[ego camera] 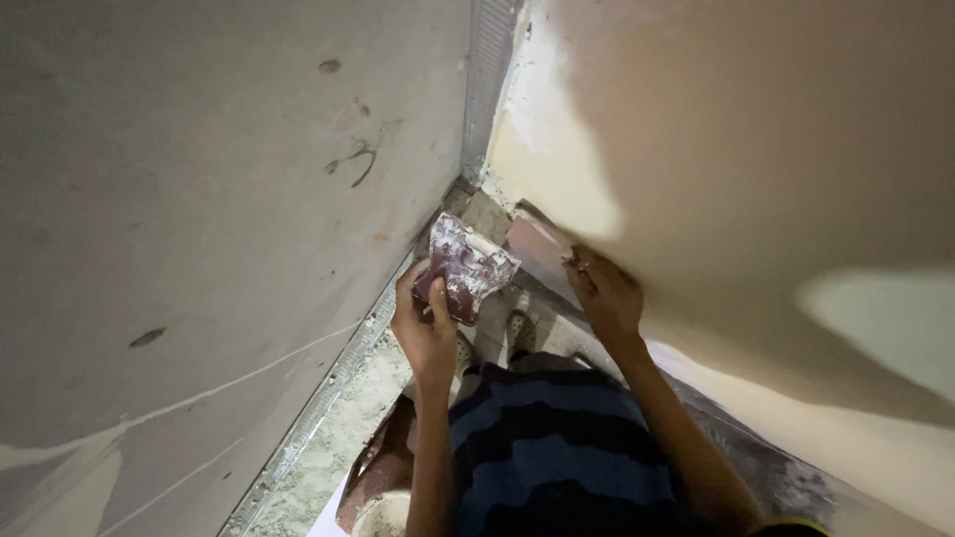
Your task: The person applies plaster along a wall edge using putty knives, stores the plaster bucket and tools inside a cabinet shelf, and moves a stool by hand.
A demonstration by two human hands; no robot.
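two walls meet in a corner, seen from above. the grey wall [219,199] is rough and unpainted, with dark scuffs and pale streaks low down; the cream wall [756,159] looks smooth, with whiter patches of filler near the corner and one bright patch further out. a metal corner strip [487,70] runs up the joint between them. at the foot of the grey wall lies a gritty, dusty floor [343,438], edged by a ribbed metal track [318,408].

the left hand [426,323] is just beside the corner strip's lower end, fingers and thumb clasped round the bottom edge of a reddish sheet of sandpaper [466,267] caked with white dust — the sheet stands up from the hand, toward the corner. the right hand [603,293] is on the cream wall side of the strip, fingertips pressed to that wall; whether it pinches anything small i cannot tell.

a blue and dark striped shirt [557,447] hides most of the floor below the hands. a pale round rim, perhaps a bucket [383,517], is cut off by the bottom edge. no packages, labels or signs can be made out.
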